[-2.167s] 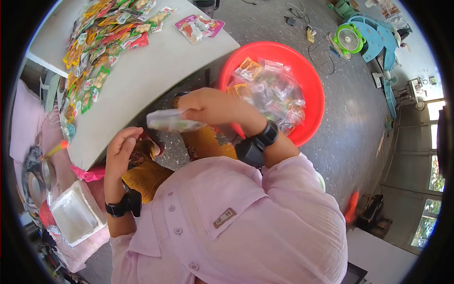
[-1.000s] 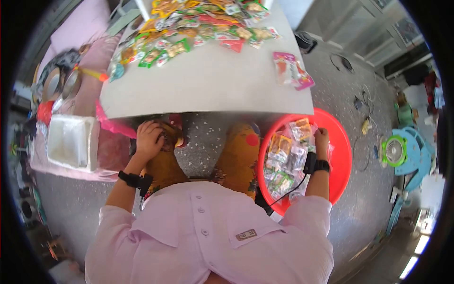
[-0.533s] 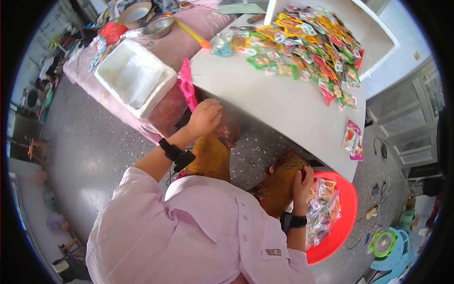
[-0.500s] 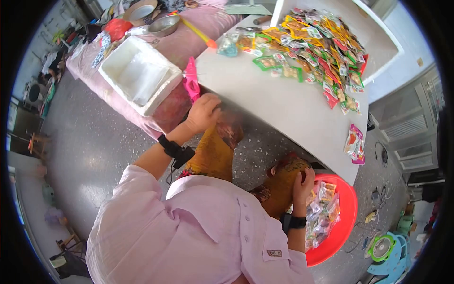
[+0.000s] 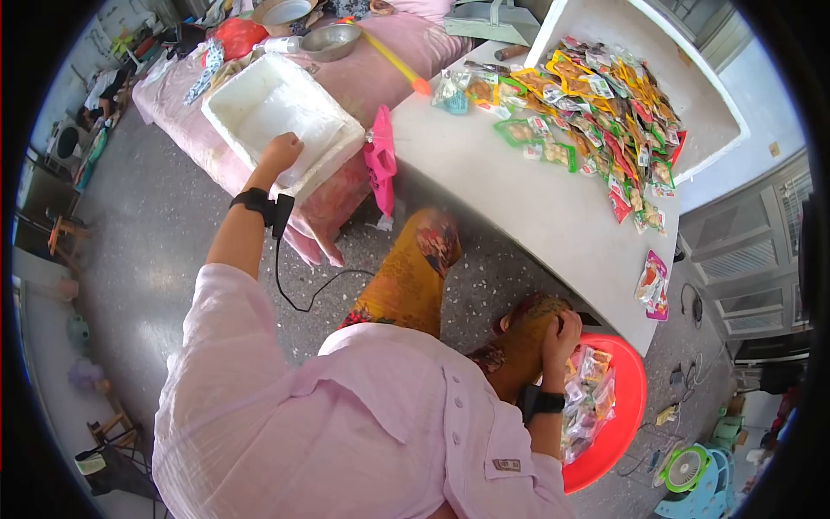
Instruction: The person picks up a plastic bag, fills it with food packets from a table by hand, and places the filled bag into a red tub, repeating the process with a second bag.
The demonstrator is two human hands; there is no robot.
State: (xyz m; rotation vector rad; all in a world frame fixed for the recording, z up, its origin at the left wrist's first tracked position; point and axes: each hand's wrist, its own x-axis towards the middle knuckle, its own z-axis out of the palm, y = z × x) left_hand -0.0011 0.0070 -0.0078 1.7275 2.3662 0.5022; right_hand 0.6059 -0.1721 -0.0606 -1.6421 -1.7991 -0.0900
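My left hand [image 5: 282,156] is closed, fingers curled, above the near part of a white foam box [image 5: 341,143]. Whether anything is inside that fist is hidden. My right hand [image 5: 562,338] rests on my right knee, its fingers laid over the patterned yellow trousers [image 5: 527,336]. Just beside it stands a red basin [image 5: 629,389] with small clear snack packets [image 5: 592,394] in it. A pink plastic bag [image 5: 379,160] hangs at the table's left edge, to the right of the foam box.
A heap of colourful snack packets [image 5: 618,112] spills from a tipped white foam box [image 5: 722,112] onto the white table [image 5: 510,203]. Pink-and-red packets [image 5: 653,284] lie near the table's right corner. A metal bowl [image 5: 330,41] sits on the pink-covered bed [image 5: 393,65]. A fan [image 5: 686,469] stands lower right.
My left hand has moved left and up, from beside the pink bag and table edge to over the foam box. My right hand stays on my knee. The view has shifted slightly.
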